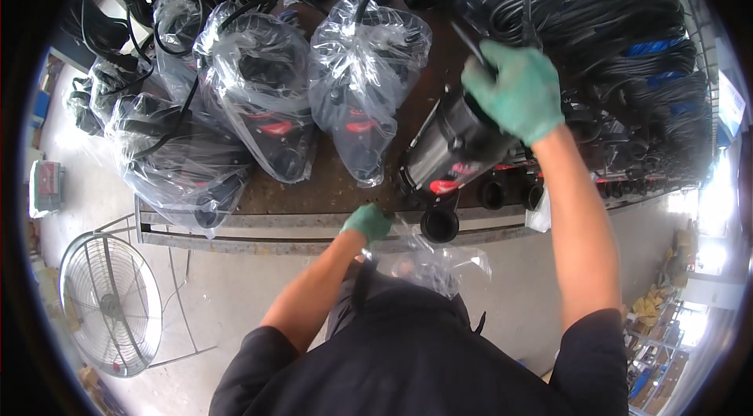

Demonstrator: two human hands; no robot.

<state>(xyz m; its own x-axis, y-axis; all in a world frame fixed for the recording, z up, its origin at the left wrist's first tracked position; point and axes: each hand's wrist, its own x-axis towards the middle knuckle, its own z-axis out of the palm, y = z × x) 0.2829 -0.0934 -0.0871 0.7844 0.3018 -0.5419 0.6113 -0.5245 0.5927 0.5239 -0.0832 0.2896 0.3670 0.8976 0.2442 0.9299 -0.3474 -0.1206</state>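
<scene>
A black cylindrical submersible pump (447,153) with a red mark and a round black outlet leans at the bench's front edge, its top tilted to the right. My right hand (518,90), in a green glove, is closed round the top of this pump, where a black cable rises; the glove hides the exact grip. At the bench edge, left of the outlet, my gloved left hand (367,224) is closed at the rim of a crumpled clear plastic bag (439,263). That bag hangs in front of my body, below the outlet.
Several bagged pumps (271,102) stand to the left on the brown bench (314,200). Unbagged pumps (580,122) and coiled black cables (596,16) crowd the right and back. A large fan (110,302) stands on the floor at left.
</scene>
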